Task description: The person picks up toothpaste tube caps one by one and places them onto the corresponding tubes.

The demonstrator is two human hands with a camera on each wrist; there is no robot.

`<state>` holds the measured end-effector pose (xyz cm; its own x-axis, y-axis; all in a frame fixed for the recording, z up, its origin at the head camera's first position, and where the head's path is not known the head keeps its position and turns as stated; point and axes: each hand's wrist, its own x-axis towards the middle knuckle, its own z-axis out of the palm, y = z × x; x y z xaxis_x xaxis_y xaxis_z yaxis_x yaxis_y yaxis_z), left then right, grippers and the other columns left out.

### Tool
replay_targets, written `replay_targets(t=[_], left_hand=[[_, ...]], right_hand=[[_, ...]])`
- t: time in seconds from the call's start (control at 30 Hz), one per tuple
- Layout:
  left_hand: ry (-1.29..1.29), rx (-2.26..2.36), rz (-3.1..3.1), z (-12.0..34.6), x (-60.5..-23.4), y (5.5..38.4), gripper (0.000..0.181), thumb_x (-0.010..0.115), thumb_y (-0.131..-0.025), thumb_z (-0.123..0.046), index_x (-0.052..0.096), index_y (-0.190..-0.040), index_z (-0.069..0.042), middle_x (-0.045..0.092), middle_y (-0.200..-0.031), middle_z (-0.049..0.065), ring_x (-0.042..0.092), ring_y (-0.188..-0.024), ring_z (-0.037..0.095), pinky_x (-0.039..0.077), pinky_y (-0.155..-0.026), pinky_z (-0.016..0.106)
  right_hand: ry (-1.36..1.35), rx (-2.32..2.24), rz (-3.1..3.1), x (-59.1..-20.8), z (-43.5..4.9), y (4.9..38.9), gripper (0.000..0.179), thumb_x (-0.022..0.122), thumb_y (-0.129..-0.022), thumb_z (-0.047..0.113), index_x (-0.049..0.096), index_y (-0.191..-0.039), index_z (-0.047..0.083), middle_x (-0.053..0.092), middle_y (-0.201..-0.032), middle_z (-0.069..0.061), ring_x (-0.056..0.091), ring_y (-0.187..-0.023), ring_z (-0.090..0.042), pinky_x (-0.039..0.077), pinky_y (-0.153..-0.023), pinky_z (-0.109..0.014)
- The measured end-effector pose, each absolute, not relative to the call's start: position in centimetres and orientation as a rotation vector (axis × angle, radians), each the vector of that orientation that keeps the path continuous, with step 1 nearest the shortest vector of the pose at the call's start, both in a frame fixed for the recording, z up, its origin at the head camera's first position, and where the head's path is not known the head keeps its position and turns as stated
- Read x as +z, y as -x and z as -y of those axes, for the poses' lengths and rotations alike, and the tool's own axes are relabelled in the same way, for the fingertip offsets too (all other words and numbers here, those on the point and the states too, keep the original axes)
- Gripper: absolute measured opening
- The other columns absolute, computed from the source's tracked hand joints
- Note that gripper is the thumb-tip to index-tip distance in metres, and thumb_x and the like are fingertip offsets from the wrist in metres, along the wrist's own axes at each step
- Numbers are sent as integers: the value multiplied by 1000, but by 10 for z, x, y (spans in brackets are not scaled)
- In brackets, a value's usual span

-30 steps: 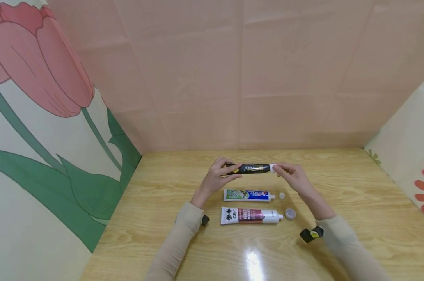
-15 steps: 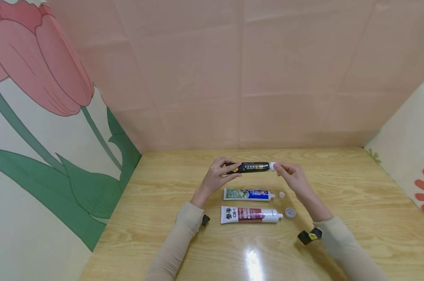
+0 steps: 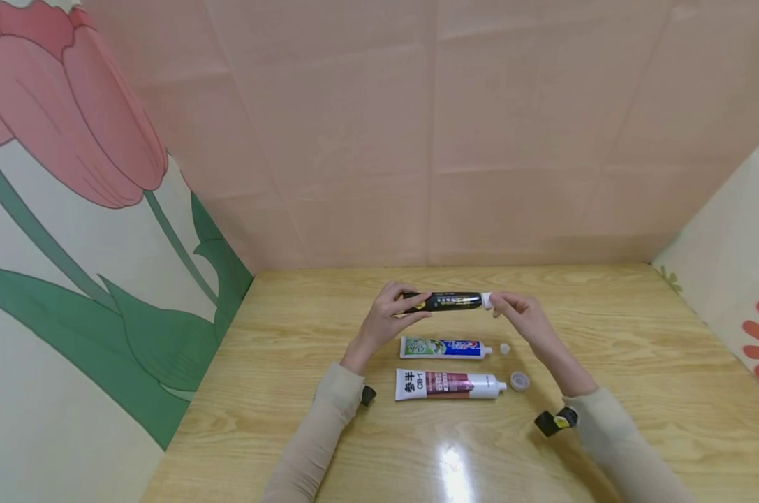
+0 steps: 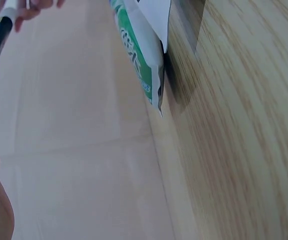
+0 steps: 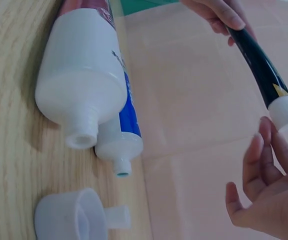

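My left hand [image 3: 382,318] grips the back end of a black toothpaste tube [image 3: 454,301], held level above the table. At the tube's right end, my right hand [image 3: 526,320] pinches the white cap [image 3: 487,300] between thumb and finger. In the right wrist view the cap [image 5: 283,112] sits against the end of the black tube [image 5: 259,65]. Below the hands lie a green and blue toothpaste tube [image 3: 445,348] and a larger white and maroon toothpaste tube [image 3: 448,385], both with bare nozzles.
A small white cap [image 3: 505,348] lies by the green and blue tube's nozzle. A larger round cap [image 3: 520,381] lies by the maroon tube's nozzle. The wooden table [image 3: 260,433] meets a pink backdrop [image 3: 354,175] behind.
The black tube and both hands stay nearly in place. My right fingers shift slightly at the cap, and the tube's printed face turns a little.
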<state>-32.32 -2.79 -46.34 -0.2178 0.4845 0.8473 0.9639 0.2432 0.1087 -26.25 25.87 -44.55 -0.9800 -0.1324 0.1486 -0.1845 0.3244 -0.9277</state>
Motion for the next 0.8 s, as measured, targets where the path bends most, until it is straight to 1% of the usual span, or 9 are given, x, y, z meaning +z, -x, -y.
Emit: replay_targets(t=[0.03, 0.1, 0.17, 0.27, 0.33, 0.43, 0.6, 0.73, 0.8], left_hand=[[1323, -875, 1822, 28, -463, 323, 39, 77, -75, -18, 68, -112, -8, 59, -102, 5, 49, -87, 14, 39, -70, 22], [1310, -883, 1826, 29, -464, 322, 39, 77, -74, -17, 68, -111, -8, 59, -103, 5, 48, -86, 14, 39, -70, 21], [1302, -890, 1831, 30, -464, 322, 39, 77, -75, -17, 68, -111, -8, 58, -104, 6, 48, -87, 14, 39, -70, 21], [1301, -899, 1837, 31, -464, 321, 38, 76, -75, -18, 68, -111, -8, 58, -104, 6, 48, -87, 14, 39, -70, 22], [1305, -900, 1838, 31, -464, 321, 39, 76, -75, -18, 68, -111, -8, 58, -103, 5, 48, -87, 14, 39, -70, 22], [1311, -904, 1833, 31, -464, 320, 40, 77, -74, -17, 68, -111, -8, 58, -103, 6, 48, -87, 14, 39, -69, 22], [1327, -928, 1821, 31, -465, 319, 42, 78, -72, -15, 67, -112, -8, 59, -102, 6, 48, -86, 15, 39, -69, 23], [1331, -933, 1831, 31, -465, 318, 41, 78, -73, -15, 67, -112, -8, 59, -102, 6, 48, -86, 14, 38, -69, 22], [1328, -934, 1835, 32, -465, 318, 41, 78, -73, -16, 68, -112, -8, 59, -102, 5, 47, -85, 14, 37, -68, 21]], right_hand=[[-323, 1766, 2530, -446, -260, 263, 42, 49, -96, 35, 60, -97, -5, 61, -99, 12, 45, -111, -7, 26, -102, -60], [-397, 1754, 2547, -446, -263, 264, 38, 49, -96, 33, 60, -113, 1, 62, -101, 6, 50, -106, -7, 32, -100, -54], [-486, 1764, 2542, -447, -266, 265, 39, 51, -96, 28, 52, -129, 7, 62, -103, -4, 55, -102, -9, 40, -96, -44], [-614, 1824, 2489, -448, -271, 266, 51, 56, -93, 17, 39, -140, 9, 58, -112, -11, 59, -99, -15, 49, -87, -29], [-652, 1852, 2455, -448, -273, 266, 53, 60, -91, 13, 39, -139, 8, 57, -114, -10, 59, -101, -18, 50, -83, -25], [-678, 1836, 2438, -447, -276, 266, 50, 61, -89, 10, 43, -135, 6, 58, -117, -4, 59, -103, -20, 51, -81, -24], [-692, 1814, 2430, -445, -276, 265, 43, 62, -88, 7, 49, -129, 2, 61, -113, -2, 60, -101, -15, 51, -80, -25], [-659, 1762, 2452, -442, -274, 262, 40, 63, -88, 7, 53, -126, 2, 61, -114, 2, 57, -104, -10, 48, -82, -21], [-634, 1705, 2478, -437, -271, 259, 39, 63, -87, 8, 54, -124, 3, 61, -114, 4, 55, -106, -7, 46, -84, -22]])
